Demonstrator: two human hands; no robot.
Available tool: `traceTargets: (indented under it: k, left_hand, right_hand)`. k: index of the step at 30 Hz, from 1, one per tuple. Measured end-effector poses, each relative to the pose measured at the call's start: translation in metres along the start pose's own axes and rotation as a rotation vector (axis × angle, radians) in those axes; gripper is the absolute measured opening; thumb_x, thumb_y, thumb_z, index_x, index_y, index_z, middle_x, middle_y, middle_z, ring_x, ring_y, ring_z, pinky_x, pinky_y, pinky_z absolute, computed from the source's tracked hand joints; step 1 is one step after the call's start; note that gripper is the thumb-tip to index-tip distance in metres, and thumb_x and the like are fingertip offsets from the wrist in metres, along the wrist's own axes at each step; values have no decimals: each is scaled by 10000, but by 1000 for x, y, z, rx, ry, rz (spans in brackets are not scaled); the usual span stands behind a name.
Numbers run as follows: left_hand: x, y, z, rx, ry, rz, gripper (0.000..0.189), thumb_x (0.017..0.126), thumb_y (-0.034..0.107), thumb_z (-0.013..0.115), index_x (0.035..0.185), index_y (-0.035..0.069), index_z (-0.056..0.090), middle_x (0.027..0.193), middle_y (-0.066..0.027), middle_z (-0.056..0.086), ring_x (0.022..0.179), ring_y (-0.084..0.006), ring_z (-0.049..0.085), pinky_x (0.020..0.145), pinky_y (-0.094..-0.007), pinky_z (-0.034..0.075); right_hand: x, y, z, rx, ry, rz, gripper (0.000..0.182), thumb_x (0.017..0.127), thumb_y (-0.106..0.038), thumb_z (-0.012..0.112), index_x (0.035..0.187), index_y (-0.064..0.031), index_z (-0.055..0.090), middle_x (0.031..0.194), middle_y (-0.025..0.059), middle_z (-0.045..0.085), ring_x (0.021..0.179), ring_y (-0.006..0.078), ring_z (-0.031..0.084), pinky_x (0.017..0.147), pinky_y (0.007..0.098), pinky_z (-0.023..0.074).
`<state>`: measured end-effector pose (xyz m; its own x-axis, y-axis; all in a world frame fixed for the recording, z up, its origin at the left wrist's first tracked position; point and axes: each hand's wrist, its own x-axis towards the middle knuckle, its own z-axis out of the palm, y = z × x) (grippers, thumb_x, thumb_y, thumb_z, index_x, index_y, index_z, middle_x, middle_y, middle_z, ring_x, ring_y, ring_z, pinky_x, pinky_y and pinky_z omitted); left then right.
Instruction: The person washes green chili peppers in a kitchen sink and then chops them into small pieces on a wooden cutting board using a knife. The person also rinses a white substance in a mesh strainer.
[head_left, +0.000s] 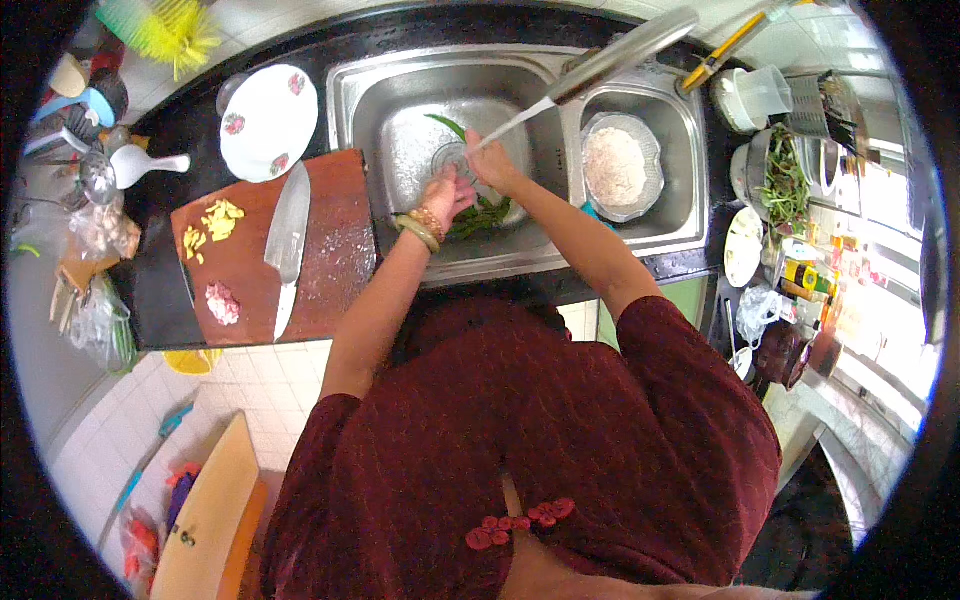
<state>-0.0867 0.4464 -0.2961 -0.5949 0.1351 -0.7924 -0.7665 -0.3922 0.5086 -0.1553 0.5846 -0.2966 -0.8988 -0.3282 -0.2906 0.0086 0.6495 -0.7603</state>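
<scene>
Over the large basin of the stainless steel sink (544, 247), my right hand (489, 161) grips a long green pepper (448, 125). One end of the pepper sticks out beyond the fingers. A stream of water (517, 124) runs from the faucet (634, 49) onto this hand. My left hand (448, 196), with a bangle and a bracelet at the wrist, is just below and left of it. Its fingers are apart and slightly blurred, with nothing seen in them. Beneath both hands, more green peppers (484, 217) lie near the drain (448, 156), partly hidden by the left hand.
A knife (289, 240) lies on the wooden cutting board (334, 277) beside chopped yellow pieces (223, 219) and minced meat (223, 303). A floral plate (262, 124) sits behind. The small basin holds a glass bowl (652, 180) of pale grain-like food (615, 166). Leafy greens (785, 180) stand right.
</scene>
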Motion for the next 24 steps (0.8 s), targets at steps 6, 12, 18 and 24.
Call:
traceTargets:
  k: [6, 12, 18, 24]
  left_hand:
    - [0, 37, 57, 562, 55, 610, 531, 1013, 401, 346, 1366, 5, 361, 1178, -230, 583, 974, -375, 623, 788, -465, 500]
    - [-40, 49, 65, 1178, 243, 876, 373, 999, 298, 385, 975, 3, 612, 799, -261, 643, 756, -465, 618, 665, -527, 493]
    - [-15, 77, 31, 880, -105, 659, 248, 980, 200, 417, 972, -2, 562, 789, -144, 648, 671, -291, 623, 611, -399, 488]
    - [-11, 101, 63, 677, -177, 380, 230, 929, 134, 468, 1116, 29, 551, 786, -66, 621, 619, -159, 556, 553, -306, 448]
  right_hand:
    - [13, -27, -16, 1186, 161, 78, 282, 892, -87, 559, 1148, 11, 493, 936, 119, 600, 813, 188, 581, 703, 304, 498]
    - [59, -65, -60, 363, 400, 230, 245, 937, -234, 460, 847, -27, 555, 749, 143, 597, 661, 216, 590, 569, 366, 482]
    - [76, -95, -76, 622, 293, 259, 662, 998, -437, 319, 539, -7, 525, 678, 252, 629, 646, 329, 651, 575, 463, 490]
    - [72, -54, -50, -75, 680, -434, 227, 931, -169, 451, 1056, -23, 572, 673, 160, 602, 637, 319, 621, 572, 370, 493]
